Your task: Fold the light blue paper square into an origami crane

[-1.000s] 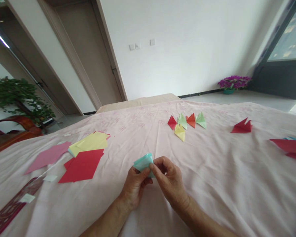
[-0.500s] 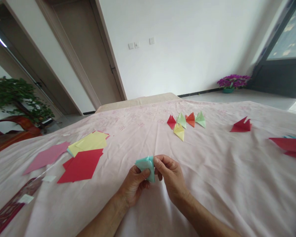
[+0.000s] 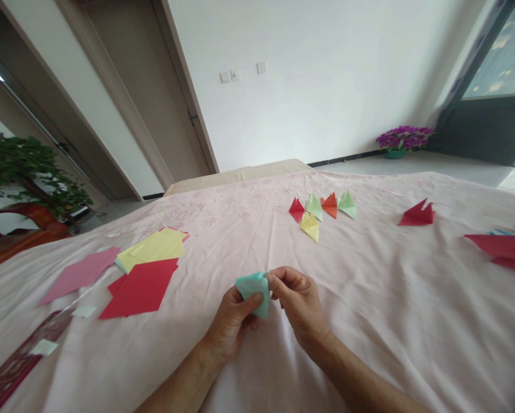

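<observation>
To the left of the grip, flat on softly wrinkled pink cloth [image 3: 369,332]: smooth pink sheet [image 3: 81,275], then overlapping yellow sheets [image 3: 154,249] and red sheets [image 3: 143,289]. At the grip, left hand [image 3: 229,321] clamped with thumb and fingers on small, layered turquoise paper [image 3: 252,287]; right hand [image 3: 300,295] with thumb and forefinger pinched together on its upper right corner. Beyond and to the right, creased, pointed paper shapes [image 3: 330,205]; farther right, folded red piece [image 3: 417,214].

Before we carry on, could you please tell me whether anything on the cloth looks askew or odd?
Only mildly: the red sheets lie askew, their edges misaligned, and one red folded piece sits apart from the five grouped folded pieces. No spill shows.
</observation>
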Demonstrator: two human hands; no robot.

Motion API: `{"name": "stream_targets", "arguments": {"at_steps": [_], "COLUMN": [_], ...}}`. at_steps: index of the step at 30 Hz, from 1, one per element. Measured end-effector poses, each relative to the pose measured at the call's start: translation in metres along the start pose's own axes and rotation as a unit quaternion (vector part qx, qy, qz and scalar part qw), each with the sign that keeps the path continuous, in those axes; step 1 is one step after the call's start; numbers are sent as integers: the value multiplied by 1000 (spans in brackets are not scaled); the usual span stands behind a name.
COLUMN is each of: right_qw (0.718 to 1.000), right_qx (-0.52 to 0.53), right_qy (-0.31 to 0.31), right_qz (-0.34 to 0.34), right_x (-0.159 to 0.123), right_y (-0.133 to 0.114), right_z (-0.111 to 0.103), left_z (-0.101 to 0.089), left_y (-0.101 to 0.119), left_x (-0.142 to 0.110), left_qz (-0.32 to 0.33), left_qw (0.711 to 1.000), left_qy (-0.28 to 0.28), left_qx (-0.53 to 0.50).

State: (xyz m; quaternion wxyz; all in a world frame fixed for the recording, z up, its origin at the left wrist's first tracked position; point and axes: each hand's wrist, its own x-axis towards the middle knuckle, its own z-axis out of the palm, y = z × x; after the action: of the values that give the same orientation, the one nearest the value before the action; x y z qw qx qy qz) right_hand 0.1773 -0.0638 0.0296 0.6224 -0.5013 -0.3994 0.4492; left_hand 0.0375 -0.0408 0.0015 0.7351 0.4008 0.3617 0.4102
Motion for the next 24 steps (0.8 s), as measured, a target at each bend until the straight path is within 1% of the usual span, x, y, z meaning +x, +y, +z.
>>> {"name": "stream_targets", "arguments": {"at_steps": [4,8,10,13,18,24], "right_qw": [999,991,985,987,997,997], "right_qx": [-38,-107,-140,-145,-83,-69], "right_qy": [-25,-47,-44,-25,8,20], "right_qz": [-12,-66,-86,-69,-2,-2], "right_x": [1,2,3,6,11,11], "right_y": [0,-1,-1,2,5,2], "right_z": [-4,-7,-7,-7,-8,-8], "left_z": [2,3,3,3,4,4], "left_y": [-2,-2,-2,-2,1,8], "left_x": [1,2,1,-1,-5,-4], "left_qz": [7,20,24,15,-38,-57], "left_qw": [999,997,996,997,999,997], "left_qy": [37,73,79,61,10,-9], "left_qx": [12,25,32,39,35,57]}}
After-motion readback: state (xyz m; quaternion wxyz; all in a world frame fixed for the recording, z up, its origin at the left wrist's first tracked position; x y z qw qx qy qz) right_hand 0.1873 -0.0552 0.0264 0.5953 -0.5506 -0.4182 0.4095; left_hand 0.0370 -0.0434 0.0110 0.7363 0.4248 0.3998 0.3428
